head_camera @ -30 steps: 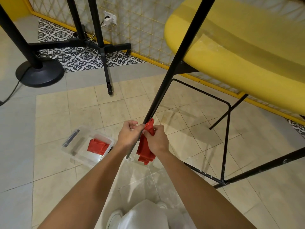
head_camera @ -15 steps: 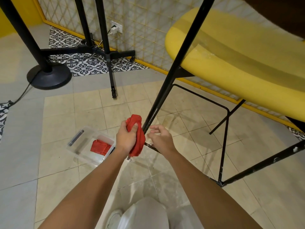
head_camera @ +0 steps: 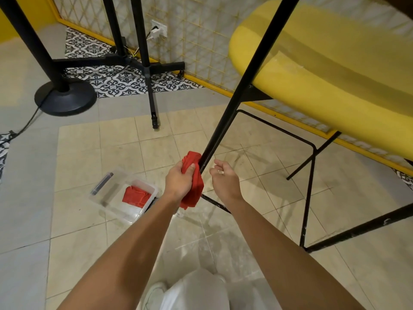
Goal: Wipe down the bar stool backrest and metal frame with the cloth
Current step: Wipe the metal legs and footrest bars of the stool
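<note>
Stool leg [head_camera: 241, 90] slanted down-left; left hand [head_camera: 178, 182] clutched red cloth [head_camera: 194, 189] against it, right hand [head_camera: 225, 181] relaxed beside; clear tub [head_camera: 111, 193] leftward held second cloth [head_camera: 135, 195].

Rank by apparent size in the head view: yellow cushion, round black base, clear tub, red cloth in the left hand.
1. yellow cushion
2-3. round black base and clear tub look alike; tub is nearer, so unranked.
4. red cloth in the left hand, partly hidden.
</note>
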Demonstrator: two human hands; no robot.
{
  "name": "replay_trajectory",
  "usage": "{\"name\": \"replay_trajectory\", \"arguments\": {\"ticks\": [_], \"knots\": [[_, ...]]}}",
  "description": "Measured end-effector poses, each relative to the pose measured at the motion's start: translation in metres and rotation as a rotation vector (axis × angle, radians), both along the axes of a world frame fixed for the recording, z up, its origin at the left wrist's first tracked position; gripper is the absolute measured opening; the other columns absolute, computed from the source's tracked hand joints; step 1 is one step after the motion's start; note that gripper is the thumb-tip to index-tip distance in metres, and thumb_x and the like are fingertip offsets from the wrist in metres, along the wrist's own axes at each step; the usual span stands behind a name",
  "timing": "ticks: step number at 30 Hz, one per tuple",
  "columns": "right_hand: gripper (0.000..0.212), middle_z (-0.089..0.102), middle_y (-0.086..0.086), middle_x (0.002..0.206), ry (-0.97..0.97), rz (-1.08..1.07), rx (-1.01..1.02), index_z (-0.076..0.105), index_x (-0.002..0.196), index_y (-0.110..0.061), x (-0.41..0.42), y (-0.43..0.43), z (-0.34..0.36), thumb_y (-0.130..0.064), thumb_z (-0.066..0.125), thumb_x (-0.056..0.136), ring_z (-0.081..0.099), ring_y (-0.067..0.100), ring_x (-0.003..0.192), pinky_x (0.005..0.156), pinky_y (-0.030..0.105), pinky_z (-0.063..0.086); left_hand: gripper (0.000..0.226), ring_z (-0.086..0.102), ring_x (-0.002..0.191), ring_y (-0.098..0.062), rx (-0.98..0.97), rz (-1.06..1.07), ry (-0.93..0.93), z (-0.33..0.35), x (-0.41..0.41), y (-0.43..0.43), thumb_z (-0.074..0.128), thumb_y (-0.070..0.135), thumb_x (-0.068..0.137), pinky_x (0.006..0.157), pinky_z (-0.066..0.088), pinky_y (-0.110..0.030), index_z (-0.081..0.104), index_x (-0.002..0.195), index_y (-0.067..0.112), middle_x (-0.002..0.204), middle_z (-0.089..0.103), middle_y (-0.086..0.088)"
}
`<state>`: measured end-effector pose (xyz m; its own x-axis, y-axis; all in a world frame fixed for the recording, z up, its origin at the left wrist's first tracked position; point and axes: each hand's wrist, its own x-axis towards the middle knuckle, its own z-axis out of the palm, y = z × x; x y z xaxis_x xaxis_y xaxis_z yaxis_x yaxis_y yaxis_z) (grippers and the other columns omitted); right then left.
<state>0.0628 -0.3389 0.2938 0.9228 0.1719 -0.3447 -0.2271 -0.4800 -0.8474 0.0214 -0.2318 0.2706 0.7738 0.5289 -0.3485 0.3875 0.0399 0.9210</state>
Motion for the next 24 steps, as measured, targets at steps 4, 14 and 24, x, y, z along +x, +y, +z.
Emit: {"name": "replay_trajectory", "arguments": {"ticks": [4,14,24], "knots": [[0.035,0.051,0.001,0.132,-0.006,0.003,-0.003,0.050,0.131,-0.019,0.001,0.001,-0.004,-0.018,0.046,0.096,0.046,0.016,0.122,0.098,0.024,0.035,0.024,0.061,0.083,-0.014,-0.010,0.025,-0.084,0.001,0.003,0.000,0.049,0.033,0.096,0.063,0.042,-0.019,0.058,0.116,0.021,0.094,0.066,-0.001],[0.037,0.049,0.001,0.136,-0.009,0.042,-0.043,0.048,0.134,-0.018,0.000,0.008,-0.010,-0.020,0.044,0.097,0.049,0.016,0.121,0.092,0.021,0.037,0.024,0.061,0.085,-0.015,-0.032,0.083,-0.065,-0.013,0.002,-0.004,0.053,0.032,0.094,0.074,0.046,-0.027,0.059,0.113,0.018,0.092,0.065,0.000],[0.033,0.050,-0.002,0.133,0.036,0.025,-0.044,0.050,0.130,-0.018,-0.001,0.002,-0.023,-0.020,0.044,0.098,0.046,0.013,0.121,0.091,0.018,0.031,0.024,0.060,0.088,-0.019,-0.035,0.113,0.038,-0.028,0.000,-0.006,0.054,0.032,0.094,0.080,0.045,-0.030,0.060,0.111,0.017,0.092,0.064,0.000]]}}
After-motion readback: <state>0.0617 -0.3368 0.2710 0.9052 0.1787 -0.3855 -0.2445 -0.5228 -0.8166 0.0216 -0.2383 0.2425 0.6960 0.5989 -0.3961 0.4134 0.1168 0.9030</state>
